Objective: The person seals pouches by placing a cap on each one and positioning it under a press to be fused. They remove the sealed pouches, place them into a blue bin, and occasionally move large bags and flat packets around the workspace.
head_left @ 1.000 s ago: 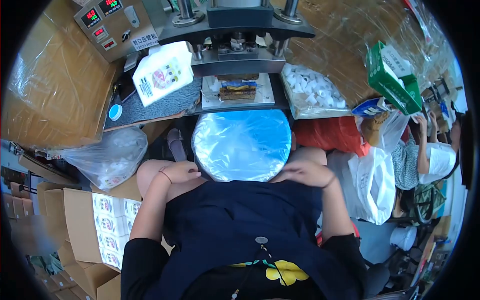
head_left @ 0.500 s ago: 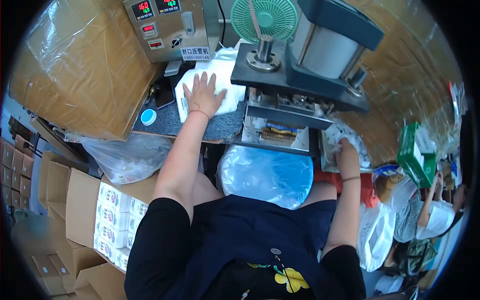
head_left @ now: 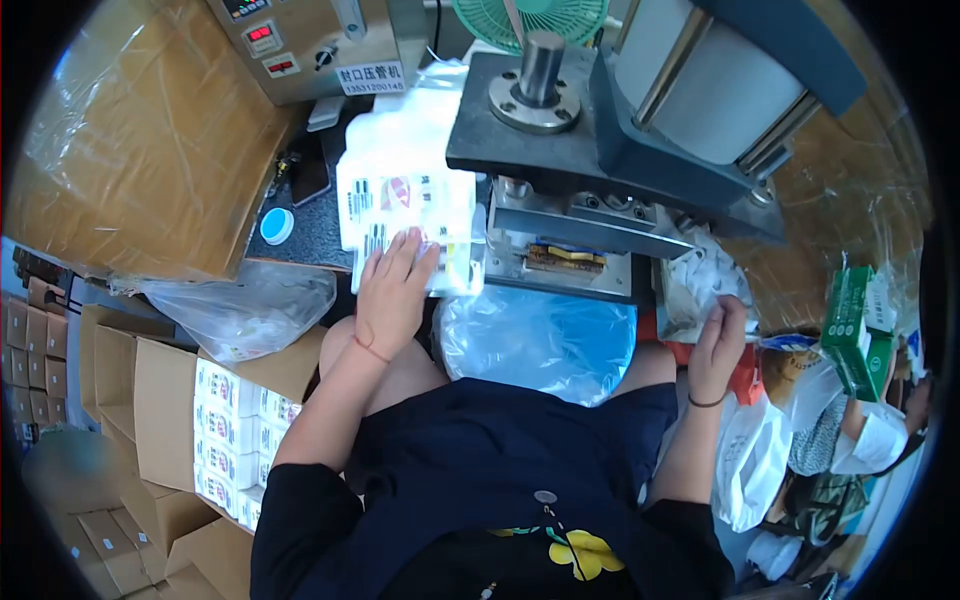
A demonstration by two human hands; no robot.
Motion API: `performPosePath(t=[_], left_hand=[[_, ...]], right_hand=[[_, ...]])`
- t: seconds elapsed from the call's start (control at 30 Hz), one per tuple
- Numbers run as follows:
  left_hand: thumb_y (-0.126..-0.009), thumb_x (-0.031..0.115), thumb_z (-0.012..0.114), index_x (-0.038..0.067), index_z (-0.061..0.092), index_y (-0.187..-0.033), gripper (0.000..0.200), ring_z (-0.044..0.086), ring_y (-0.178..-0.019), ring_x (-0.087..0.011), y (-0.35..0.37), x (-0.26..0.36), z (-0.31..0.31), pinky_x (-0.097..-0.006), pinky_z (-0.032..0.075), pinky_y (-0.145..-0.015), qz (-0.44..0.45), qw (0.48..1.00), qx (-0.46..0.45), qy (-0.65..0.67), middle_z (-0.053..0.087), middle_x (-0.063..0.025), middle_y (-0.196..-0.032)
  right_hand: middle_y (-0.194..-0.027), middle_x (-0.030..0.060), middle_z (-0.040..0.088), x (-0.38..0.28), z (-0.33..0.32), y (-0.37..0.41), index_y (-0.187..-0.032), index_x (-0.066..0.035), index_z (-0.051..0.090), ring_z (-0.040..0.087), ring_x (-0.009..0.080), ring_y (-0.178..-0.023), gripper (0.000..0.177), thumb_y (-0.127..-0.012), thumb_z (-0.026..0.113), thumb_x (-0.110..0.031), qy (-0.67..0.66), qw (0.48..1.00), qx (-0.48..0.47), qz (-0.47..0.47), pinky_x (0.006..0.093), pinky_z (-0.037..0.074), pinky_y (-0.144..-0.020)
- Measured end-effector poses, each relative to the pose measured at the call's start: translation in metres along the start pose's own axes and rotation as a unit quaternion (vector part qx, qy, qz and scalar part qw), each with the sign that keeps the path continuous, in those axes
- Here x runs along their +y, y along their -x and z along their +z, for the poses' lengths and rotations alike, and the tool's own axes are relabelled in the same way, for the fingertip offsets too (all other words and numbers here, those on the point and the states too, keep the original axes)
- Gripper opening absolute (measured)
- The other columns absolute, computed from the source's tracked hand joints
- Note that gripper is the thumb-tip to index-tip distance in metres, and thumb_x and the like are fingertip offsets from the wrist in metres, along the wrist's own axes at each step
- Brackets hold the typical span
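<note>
My left hand [head_left: 393, 295] lies with outstretched fingers flat on the lower edge of a stack of white printed pouches [head_left: 400, 195], on the grey mat left of the press. My right hand [head_left: 718, 350] is at the front right edge of a bin of small white pieces [head_left: 700, 285]. Its fingers are drawn together; what they hold, if anything, is too small to make out. Between the hands stands a metal sealing press [head_left: 565, 262], with a dark upper plate and a lower bar.
A control box [head_left: 310, 50] stands behind the pouches, with a green fan [head_left: 530, 22] beside it. A blue-and-white lid [head_left: 277, 226] rests on the mat. Below the press is a bag-lined tub [head_left: 540, 345]. An open carton of white packs [head_left: 225, 430] sits at left; a green box [head_left: 855, 330] at right.
My left hand has slid toward my body, and printed pouches now show beyond it. My right hand has drawn back out of the bin to its near edge. The view has shifted slightly.
</note>
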State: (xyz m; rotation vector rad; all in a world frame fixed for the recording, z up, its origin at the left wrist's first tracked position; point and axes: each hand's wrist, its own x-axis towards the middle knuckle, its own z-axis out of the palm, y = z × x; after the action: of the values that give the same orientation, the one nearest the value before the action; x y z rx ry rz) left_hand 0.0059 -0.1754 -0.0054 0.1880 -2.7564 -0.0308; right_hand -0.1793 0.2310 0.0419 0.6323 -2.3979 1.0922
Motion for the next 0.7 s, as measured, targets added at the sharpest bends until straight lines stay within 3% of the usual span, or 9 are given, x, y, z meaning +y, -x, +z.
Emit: performPosePath(t=[0.1, 0.13, 0.2, 0.23, 0.33, 0.43, 0.53, 0.63, 0.7], left_hand=[[-0.093, 0.006, 0.061, -0.001, 0.066, -0.125, 0.033, 0.064, -0.117, -0.0415, 0.012, 0.01, -0.008, -0.0431, 0.051, -0.098, -0.105, 0.958, 0.063, 0.26, 0.068, -0.0206, -0.125], [-0.095, 0.007, 0.064, -0.003, 0.069, -0.118, 0.025, 0.072, -0.098, -0.0326, 0.009, 0.017, -0.009, -0.0346, 0.055, -0.085, -0.147, 0.911, 0.054, 0.381, 0.074, -0.0171, -0.109], [-0.098, 0.011, 0.068, -0.004, 0.072, -0.111, 0.02, 0.07, -0.087, -0.0154, 0.002, 0.054, -0.014, -0.0296, 0.054, -0.078, -0.236, 0.719, 0.02, 0.653, 0.076, -0.0107, -0.1], [-0.099, 0.019, 0.071, -0.004, 0.074, -0.108, 0.025, 0.064, -0.081, -0.0056, 0.004, 0.061, -0.016, -0.0255, 0.053, -0.073, -0.211, 0.729, -0.04, 0.65, 0.075, -0.0048, -0.091], [-0.097, 0.021, 0.074, -0.004, 0.075, -0.103, 0.026, 0.063, -0.076, -0.0057, 0.007, 0.084, -0.012, -0.0235, 0.051, -0.069, -0.197, 0.731, -0.139, 0.639, 0.074, -0.005, -0.085], [-0.099, 0.022, 0.071, -0.004, 0.074, -0.107, 0.028, 0.065, -0.083, -0.0059, 0.006, 0.104, -0.019, -0.0238, 0.053, -0.075, -0.182, 0.715, -0.169, 0.654, 0.075, -0.0061, -0.093], [-0.102, 0.024, 0.067, -0.005, 0.071, -0.114, 0.032, 0.065, -0.093, -0.007, 0.006, 0.128, -0.026, -0.0253, 0.054, -0.082, -0.185, 0.581, -0.193, 0.769, 0.074, -0.0066, -0.104], [-0.105, 0.025, 0.062, -0.004, 0.066, -0.124, 0.035, 0.067, -0.1, -0.0109, 0.011, 0.142, -0.022, -0.0289, 0.055, -0.091, -0.194, 0.498, -0.274, 0.8, 0.073, -0.0075, -0.112], [-0.103, 0.019, 0.064, -0.003, 0.065, -0.127, 0.032, 0.068, -0.102, -0.0128, 0.01, 0.149, -0.018, -0.0303, 0.054, -0.093, -0.198, 0.451, -0.327, 0.806, 0.073, -0.0086, -0.116]], right_hand=[[-0.1, 0.0181, 0.066, -0.033, 0.019, -0.001, -0.106, 0.001, 0.064, 0.064, 0.0371, -0.092, 0.015, -0.092, 0.061, -0.004, 0.004, 0.984, -0.118, -0.136, 0.0442, 0.051, -0.082], [-0.098, 0.0165, 0.066, -0.046, 0.032, -0.002, -0.104, 0.0, 0.064, 0.064, 0.0357, -0.091, 0.013, -0.092, 0.061, -0.004, -0.004, 0.967, -0.171, -0.191, 0.0432, 0.051, -0.081], [-0.094, 0.0136, 0.066, -0.082, 0.045, -0.007, -0.102, -0.001, 0.065, 0.064, 0.0329, -0.087, 0.01, -0.092, 0.063, -0.003, -0.105, 0.94, -0.251, -0.204, 0.0412, 0.051, -0.081], [-0.095, 0.0137, 0.067, -0.093, 0.046, -0.013, -0.102, -0.001, 0.066, 0.064, 0.0323, -0.086, 0.011, -0.092, 0.064, -0.004, -0.147, 0.941, -0.242, -0.184, 0.0406, 0.051, -0.08], [-0.094, 0.0141, 0.068, -0.118, 0.042, -0.023, -0.102, -0.002, 0.068, 0.063, 0.0289, -0.081, 0.012, -0.092, 0.069, -0.009, -0.293, 0.932, -0.208, -0.05, 0.038, 0.051, -0.075], [-0.092, 0.013, 0.069, -0.125, 0.045, -0.036, -0.102, -0.002, 0.068, 0.064, 0.026, -0.081, 0.013, -0.093, 0.069, -0.012, -0.23, 0.943, -0.194, -0.143, 0.0359, 0.051, -0.074], [-0.095, 0.0115, 0.069, -0.112, 0.035, -0.043, -0.103, -0.001, 0.068, 0.065, 0.0241, -0.084, 0.014, -0.097, 0.064, -0.013, -0.141, 0.939, -0.251, -0.188, 0.0337, 0.051, -0.076], [-0.1, 0.0135, 0.069, -0.101, 0.02, -0.044, -0.106, -0.002, 0.068, 0.066, 0.0313, -0.091, 0.018, -0.1, 0.058, -0.015, -0.13, 0.905, -0.375, -0.15, 0.0376, 0.051, -0.081], [-0.102, 0.0151, 0.069, -0.092, 0.018, -0.04, -0.108, -0.002, 0.068, 0.067, 0.033, -0.095, 0.019, -0.1, 0.058, -0.015, -0.151, 0.907, -0.361, -0.155, 0.0398, 0.052, -0.083]])
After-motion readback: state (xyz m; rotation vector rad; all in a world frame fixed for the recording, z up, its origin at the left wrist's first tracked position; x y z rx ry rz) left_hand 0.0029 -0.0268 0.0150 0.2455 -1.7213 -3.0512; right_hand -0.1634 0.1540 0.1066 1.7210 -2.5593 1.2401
